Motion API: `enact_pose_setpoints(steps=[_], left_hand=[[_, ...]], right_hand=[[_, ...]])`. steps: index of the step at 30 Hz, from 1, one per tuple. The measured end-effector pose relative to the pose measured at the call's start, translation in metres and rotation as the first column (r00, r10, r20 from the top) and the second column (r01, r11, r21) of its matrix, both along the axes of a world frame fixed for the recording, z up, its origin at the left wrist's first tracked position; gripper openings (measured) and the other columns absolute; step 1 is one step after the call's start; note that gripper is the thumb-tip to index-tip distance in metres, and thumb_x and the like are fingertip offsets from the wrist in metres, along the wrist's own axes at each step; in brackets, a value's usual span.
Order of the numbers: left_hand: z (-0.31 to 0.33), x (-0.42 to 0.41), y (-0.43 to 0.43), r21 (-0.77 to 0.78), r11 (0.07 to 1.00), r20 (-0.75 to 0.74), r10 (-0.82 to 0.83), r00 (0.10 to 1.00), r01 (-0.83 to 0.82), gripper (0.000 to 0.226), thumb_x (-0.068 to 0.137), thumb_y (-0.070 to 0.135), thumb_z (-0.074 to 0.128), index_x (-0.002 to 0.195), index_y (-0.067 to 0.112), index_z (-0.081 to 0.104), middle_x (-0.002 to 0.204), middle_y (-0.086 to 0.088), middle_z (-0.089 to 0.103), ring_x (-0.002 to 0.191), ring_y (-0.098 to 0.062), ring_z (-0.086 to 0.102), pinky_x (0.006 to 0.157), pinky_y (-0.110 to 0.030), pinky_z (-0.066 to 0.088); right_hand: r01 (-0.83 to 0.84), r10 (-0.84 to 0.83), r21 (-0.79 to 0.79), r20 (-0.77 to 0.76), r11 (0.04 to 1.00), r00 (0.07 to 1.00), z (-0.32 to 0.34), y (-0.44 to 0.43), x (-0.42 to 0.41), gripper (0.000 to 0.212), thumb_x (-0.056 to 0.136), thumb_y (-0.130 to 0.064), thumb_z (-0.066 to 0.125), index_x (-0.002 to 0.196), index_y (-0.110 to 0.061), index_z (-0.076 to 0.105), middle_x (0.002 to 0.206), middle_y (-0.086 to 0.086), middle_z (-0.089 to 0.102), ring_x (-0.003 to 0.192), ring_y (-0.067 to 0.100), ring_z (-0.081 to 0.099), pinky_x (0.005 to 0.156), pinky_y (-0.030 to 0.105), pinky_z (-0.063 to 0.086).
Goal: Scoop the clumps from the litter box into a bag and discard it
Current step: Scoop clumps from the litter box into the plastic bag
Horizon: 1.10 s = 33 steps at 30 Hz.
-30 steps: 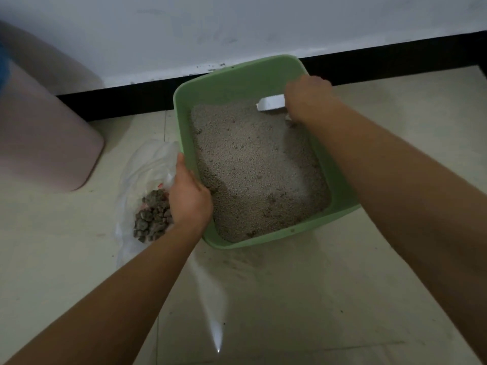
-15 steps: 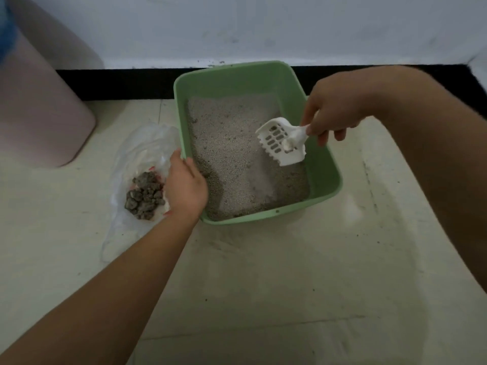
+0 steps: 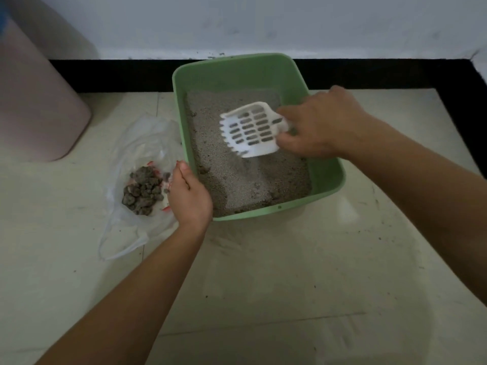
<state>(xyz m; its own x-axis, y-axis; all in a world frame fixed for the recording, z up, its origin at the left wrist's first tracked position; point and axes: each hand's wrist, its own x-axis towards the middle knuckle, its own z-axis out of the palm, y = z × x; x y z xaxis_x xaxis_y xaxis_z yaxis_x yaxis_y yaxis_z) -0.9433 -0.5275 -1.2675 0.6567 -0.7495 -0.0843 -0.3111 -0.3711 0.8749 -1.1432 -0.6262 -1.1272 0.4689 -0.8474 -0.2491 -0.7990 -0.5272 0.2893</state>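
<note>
Above the green plastic litter box (image 3: 329,164), my right hand (image 3: 319,125) grips the white slotted scoop (image 3: 251,129), now raised empty from the far corner; my left hand (image 3: 189,196) holds the clear plastic bag (image 3: 142,143) of grey clumps (image 3: 142,191). More sifting likely.

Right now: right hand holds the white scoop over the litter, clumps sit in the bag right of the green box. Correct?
No: the head view shows the bag with the clumps left of the green box. The right hand does hold the white scoop over the litter.
</note>
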Motion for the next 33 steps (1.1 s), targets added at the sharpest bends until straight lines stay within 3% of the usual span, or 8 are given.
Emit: enact_pose_setpoints(steps=[3,8,12,15,18,23,27,33], left_hand=[[0.000,-0.001,0.000,0.007,0.998,-0.112,0.069,0.991,-0.068,0.049,0.106,0.038,0.024,0.136,0.012,0.053,0.131,-0.011,0.059,0.122,-0.027,0.052,0.103,-0.041,0.042],[-0.004,0.000,0.000,-0.009,0.989,-0.179,0.140,0.974,-0.144,0.048,0.106,0.037,0.026,0.129,0.008,0.057,0.126,-0.013,0.061,0.118,-0.028,0.054,0.102,-0.043,0.042],[-0.005,0.001,-0.001,-0.021,0.992,-0.204,0.118,0.972,-0.125,0.048,0.106,0.036,0.027,0.131,0.007,0.056,0.129,-0.013,0.059,0.121,-0.027,0.052,0.103,-0.040,0.041],[-0.007,0.000,-0.002,-0.027,0.992,-0.178,0.115,0.977,-0.122,0.044,0.106,0.033,0.028,0.129,0.009,0.057,0.128,-0.010,0.060,0.119,-0.023,0.053,0.097,-0.029,0.040],[-0.008,0.001,-0.003,-0.018,0.990,-0.174,0.135,0.976,-0.140,0.043,0.106,0.032,0.030,0.122,0.005,0.060,0.122,-0.015,0.063,0.115,-0.029,0.056,0.094,-0.032,0.042],[-0.006,0.001,-0.003,-0.024,0.988,-0.162,0.150,0.975,-0.155,0.042,0.106,0.030,0.032,0.118,0.002,0.061,0.116,-0.018,0.065,0.109,-0.032,0.057,0.090,-0.035,0.041],[-0.004,-0.001,-0.004,-0.020,0.989,-0.160,0.142,0.977,-0.147,0.040,0.106,0.030,0.032,0.129,0.010,0.059,0.127,-0.008,0.062,0.119,-0.021,0.054,0.089,-0.020,0.034],[-0.003,-0.002,-0.003,-0.015,0.989,-0.145,0.142,0.979,-0.145,0.039,0.106,0.028,0.033,0.127,0.009,0.059,0.126,-0.009,0.063,0.117,-0.022,0.054,0.084,-0.018,0.032]], right_hand=[[-0.027,0.029,-0.017,0.104,0.999,0.994,-0.023,0.005,0.041,0.053,0.097,-0.057,0.028,0.137,-0.027,0.045,0.072,-0.003,0.046,0.072,0.017,0.051,0.084,0.040,0.045],[-0.160,0.163,-0.048,0.059,0.986,0.985,-0.050,-0.003,0.065,0.052,0.095,-0.061,0.028,0.107,-0.021,0.059,0.065,-0.004,0.048,0.055,0.011,0.045,0.054,0.022,0.037],[-0.191,0.187,0.090,0.054,0.977,0.981,-0.023,-0.004,0.013,0.067,0.088,-0.076,0.025,0.102,-0.025,0.067,0.056,-0.009,0.046,0.051,0.007,0.044,0.063,0.020,0.043],[-0.072,0.071,-0.019,-0.065,0.997,0.995,-0.012,-0.004,-0.022,0.089,0.075,-0.090,0.014,0.123,-0.034,0.063,0.059,-0.006,0.054,0.060,0.011,0.053,0.079,0.030,0.040],[-0.056,0.043,-0.136,-0.097,0.989,0.994,-0.015,-0.007,-0.027,0.074,0.081,-0.084,0.025,0.125,-0.037,0.061,0.062,-0.006,0.053,0.063,0.013,0.051,0.088,0.036,0.037],[-0.196,0.172,-0.078,-0.242,0.977,0.955,-0.029,-0.009,-0.022,0.062,0.077,-0.079,0.051,0.120,-0.037,0.065,0.069,-0.012,0.057,0.070,0.011,0.055,0.085,0.035,0.033],[-0.159,0.101,-0.134,-0.364,0.978,0.926,-0.028,-0.015,-0.028,0.065,0.075,-0.084,0.046,0.114,-0.036,0.067,0.070,-0.008,0.057,0.069,0.012,0.052,0.076,0.034,0.028],[-0.131,0.093,-0.082,-0.367,0.988,0.926,-0.049,-0.019,-0.041,0.066,0.071,-0.087,0.045,0.107,-0.037,0.069,0.074,-0.010,0.063,0.069,0.011,0.056,0.078,0.033,0.033]])
